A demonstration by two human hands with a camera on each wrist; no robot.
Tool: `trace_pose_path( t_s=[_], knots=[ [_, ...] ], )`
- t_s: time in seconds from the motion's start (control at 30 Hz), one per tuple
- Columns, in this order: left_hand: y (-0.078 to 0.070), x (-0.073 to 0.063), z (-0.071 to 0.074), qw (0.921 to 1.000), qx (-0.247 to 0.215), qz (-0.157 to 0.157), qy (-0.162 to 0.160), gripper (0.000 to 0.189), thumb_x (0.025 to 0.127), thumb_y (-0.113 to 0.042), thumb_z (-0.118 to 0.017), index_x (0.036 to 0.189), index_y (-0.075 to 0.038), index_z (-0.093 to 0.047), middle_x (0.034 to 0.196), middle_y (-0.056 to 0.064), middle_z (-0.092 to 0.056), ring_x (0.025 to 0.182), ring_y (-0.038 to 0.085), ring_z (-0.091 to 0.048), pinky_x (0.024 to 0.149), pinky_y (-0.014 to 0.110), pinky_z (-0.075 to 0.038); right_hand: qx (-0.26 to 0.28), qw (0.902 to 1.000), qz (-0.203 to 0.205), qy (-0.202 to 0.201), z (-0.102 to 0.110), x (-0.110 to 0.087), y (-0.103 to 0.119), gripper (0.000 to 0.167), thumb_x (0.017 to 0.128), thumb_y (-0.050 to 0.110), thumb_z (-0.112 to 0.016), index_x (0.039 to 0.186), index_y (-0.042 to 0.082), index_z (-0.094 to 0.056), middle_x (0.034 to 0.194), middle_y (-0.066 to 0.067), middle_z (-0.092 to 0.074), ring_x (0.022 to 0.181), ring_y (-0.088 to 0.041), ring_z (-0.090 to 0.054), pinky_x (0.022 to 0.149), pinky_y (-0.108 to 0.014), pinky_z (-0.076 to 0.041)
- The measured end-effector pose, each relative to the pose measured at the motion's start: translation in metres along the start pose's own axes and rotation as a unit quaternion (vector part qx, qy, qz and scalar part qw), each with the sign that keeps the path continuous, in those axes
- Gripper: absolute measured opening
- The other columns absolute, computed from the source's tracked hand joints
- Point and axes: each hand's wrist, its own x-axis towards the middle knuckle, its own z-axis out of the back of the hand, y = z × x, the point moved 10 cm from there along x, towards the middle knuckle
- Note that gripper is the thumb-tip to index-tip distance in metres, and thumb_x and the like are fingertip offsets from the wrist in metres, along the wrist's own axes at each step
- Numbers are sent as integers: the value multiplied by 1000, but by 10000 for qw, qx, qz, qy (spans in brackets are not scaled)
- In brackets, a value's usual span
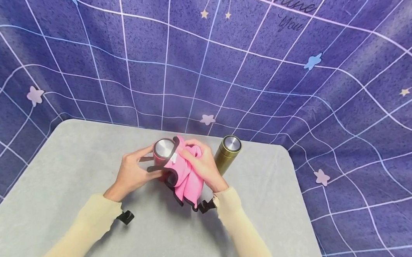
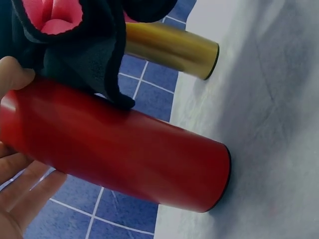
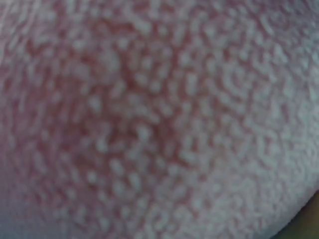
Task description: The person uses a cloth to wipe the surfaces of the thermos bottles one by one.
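Observation:
A red flask (image 2: 134, 149) with a silver-topped lid (image 1: 164, 147) stands on the table. My left hand (image 1: 131, 175) holds it, thumb on one side and fingers on the other. My right hand (image 1: 204, 164) grips a bunched pink cloth (image 1: 189, 182) with black edging against the flask's right side. In the left wrist view, the cloth's dark trim (image 2: 82, 64) lies along the flask near my left thumb. Blurred pink pile (image 3: 149, 119) fills nearly all of the right wrist view. The cloth hides part of the flask in the head view.
A gold flask (image 1: 225, 154) with a silver lid top stands just behind my right hand. The grey table (image 1: 86, 153) ends at a blue curtain (image 1: 180, 76) printed with grid lines and stars. Dark wrist-mounted pieces (image 1: 126, 217) hang beneath the sleeves.

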Motion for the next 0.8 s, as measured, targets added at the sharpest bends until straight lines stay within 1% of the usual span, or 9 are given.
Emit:
trace_pose_path(
  t_s=[0.13,0.23,0.33,0.43,0.5,0.6,0.7,0.8],
  knots=[
    [-3,4,3,9998,-35,54,-203,78,61,-3,-103,133,-2,-75,120,17,-78,84,38,-80,78,12,-60,43,9999,-112,4,-1,-4,-5,25,97,27,-79,116,11,-79,100,-2,-74,98,-17,-63,91,-31,-54],
    [-6,9,6,9992,-185,72,-361,69,65,-3,-102,129,-4,-78,114,14,-80,83,29,-81,77,16,-63,149,9995,-282,-83,0,-8,-15,25,97,26,-79,116,11,-78,98,-1,-73,95,-17,-64,87,-29,-55],
    [-9,15,11,9976,-406,174,-538,64,66,-1,-100,127,-6,-79,109,9,-81,82,17,-80,77,18,-64,318,9977,-477,-372,4,-15,-29,24,97,24,-79,116,8,-77,96,1,-71,92,-15,-62,83,-27,-53],
    [-12,20,17,9954,-597,297,-691,61,70,-1,-99,127,-11,-80,106,-1,-81,83,9,-78,78,18,-64,531,9938,-660,-721,8,-21,-46,24,97,21,-78,115,6,-77,94,4,-70,92,-13,-62,83,-24,-52],
    [-16,24,21,9947,-648,316,-729,58,72,-2,-97,127,-12,-80,104,-8,-80,85,8,-78,78,20,-65,644,9911,-702,-928,10,-23,-56,24,97,20,-79,115,4,-77,92,4,-70,92,-13,-62,84,-23,-52],
    [-19,29,24,9944,-692,328,-725,56,75,-3,-96,128,-13,-80,102,-13,-79,86,7,-77,79,22,-65,738,9868,-780,-1209,13,-25,-72,25,97,20,-79,115,2,-77,94,4,-71,93,-12,-63,86,-22,-52],
    [-21,31,27,9934,-803,358,-734,55,76,-2,-95,128,-11,-80,102,-14,-79,87,7,-78,79,23,-66,930,9802,-901,-1499,16,-26,-89,27,97,20,-79,116,1,-77,100,4,-72,96,-11,-63,88,-22,-52],
    [-22,32,29,9909,-1005,408,-797,52,76,1,-94,126,-8,-80,104,-13,-80,92,8,-77,79,23,-66,1282,9721,-1074,-1644,16,-27,-103,27,97,20,-79,116,0,-77,102,4,-70,97,-11,-62,87,-21,-51]
  ],
)
